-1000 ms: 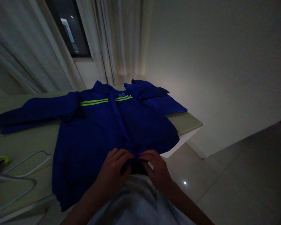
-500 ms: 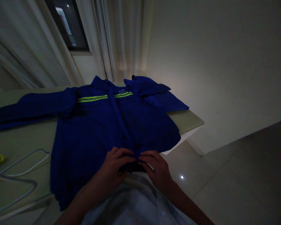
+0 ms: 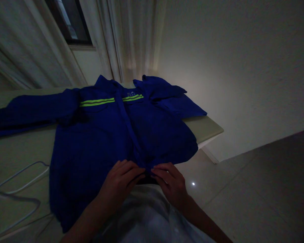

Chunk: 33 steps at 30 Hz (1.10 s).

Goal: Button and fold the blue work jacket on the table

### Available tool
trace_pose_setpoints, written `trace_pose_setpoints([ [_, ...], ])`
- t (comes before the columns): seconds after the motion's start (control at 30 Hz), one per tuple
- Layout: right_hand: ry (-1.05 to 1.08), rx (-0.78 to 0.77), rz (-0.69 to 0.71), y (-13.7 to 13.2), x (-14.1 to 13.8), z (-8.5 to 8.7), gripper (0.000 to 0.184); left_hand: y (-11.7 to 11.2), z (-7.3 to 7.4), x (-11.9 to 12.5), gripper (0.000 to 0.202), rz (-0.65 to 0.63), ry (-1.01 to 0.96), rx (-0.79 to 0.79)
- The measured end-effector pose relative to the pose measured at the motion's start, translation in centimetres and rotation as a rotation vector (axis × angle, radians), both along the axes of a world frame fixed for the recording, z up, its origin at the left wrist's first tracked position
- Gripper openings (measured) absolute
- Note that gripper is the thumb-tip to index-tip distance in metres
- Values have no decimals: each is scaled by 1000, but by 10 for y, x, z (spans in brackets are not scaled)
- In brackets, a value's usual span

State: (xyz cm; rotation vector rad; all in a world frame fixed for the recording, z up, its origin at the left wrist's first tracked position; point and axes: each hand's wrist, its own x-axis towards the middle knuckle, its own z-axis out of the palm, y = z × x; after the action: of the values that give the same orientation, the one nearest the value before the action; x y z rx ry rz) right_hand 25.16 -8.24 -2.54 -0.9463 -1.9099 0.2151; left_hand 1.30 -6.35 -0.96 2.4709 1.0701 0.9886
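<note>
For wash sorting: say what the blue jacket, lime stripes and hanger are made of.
The jacket looks like matte woven fabric, from its soft folds; dim light hides the weave. The lime stripes look like smooth reflective tape, given their brightness. The pale hanger seems thin coated wire or plastic; unclear which.

The left hand (image 3: 119,180) and right hand (image 3: 171,184) seem to pinch a blue work jacket (image 3: 91,152) (lime chest stripes) at its hem.

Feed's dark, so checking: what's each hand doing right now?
Left hand: closed, holding the lower front edge of the blue work jacket.
Right hand: closed, holding the same edge.
</note>
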Motion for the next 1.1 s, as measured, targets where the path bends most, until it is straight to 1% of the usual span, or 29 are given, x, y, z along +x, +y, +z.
trace_pose_setpoints([
  [0.2,-11,-11,1,-1,0,3,24,-1,14,4,18,4,14,72],
  [0.4,-26,-15,29,0,-3,6,26,-2,18,5,17,3,13,149],
  [0.5,-40,-22,24,0,-5,8,21,-3,17,5,20,-10,14,175],
  [0.67,-36,-54,-23,0,-5,7,23,-4,13,4,21,-7,-17,189],
  [0.83,-55,-7,-3,1,-5,5,26,-3,10,3,17,-31,-37,135],
  [0.97,-97,-1,-1,1,-6,7,30,-2,7,2,19,-47,-50,155],
  [1.1,-143,-19,25,3,-5,12,32,-5,0,1,23,-83,-46,186],
])
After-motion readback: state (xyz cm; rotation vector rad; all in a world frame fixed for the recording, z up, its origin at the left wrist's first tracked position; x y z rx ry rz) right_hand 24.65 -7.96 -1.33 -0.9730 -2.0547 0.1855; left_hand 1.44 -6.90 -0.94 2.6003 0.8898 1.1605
